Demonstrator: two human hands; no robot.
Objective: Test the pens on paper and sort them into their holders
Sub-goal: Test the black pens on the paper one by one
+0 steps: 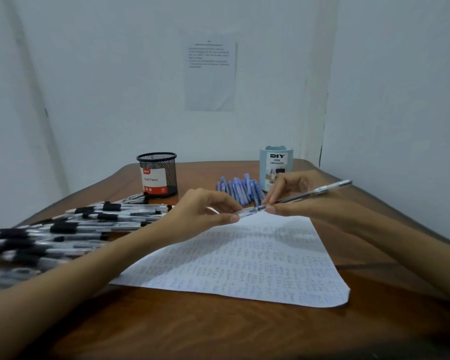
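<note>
Above the glossy brown wooden table [218, 333] and its flat, scribble-covered white paper sheet [244, 268], both hands hold the slim transparent plastic pen [322, 190]. The right hand [296, 193] grips the barrel and the left hand [205, 211] pinches the clear cap [244, 213]. Pull straight along the barrel, probably to uncap it; the joint is blurred. The round black mesh cup [157, 175] and smooth pale-blue organiser [276, 165] stand behind.

Looks like a small office or study nook to me: wooden worktop [218, 333] tucked in a corner of plain white walls [102, 74], printed sheet [210, 76] on the wall, mesh pen cup [157, 175], "DIY Desk Organizer" tub [276, 167], heaps of black-capped pens [76, 224] and blue pens [240, 190], scribbled-on paper [244, 261].
</note>
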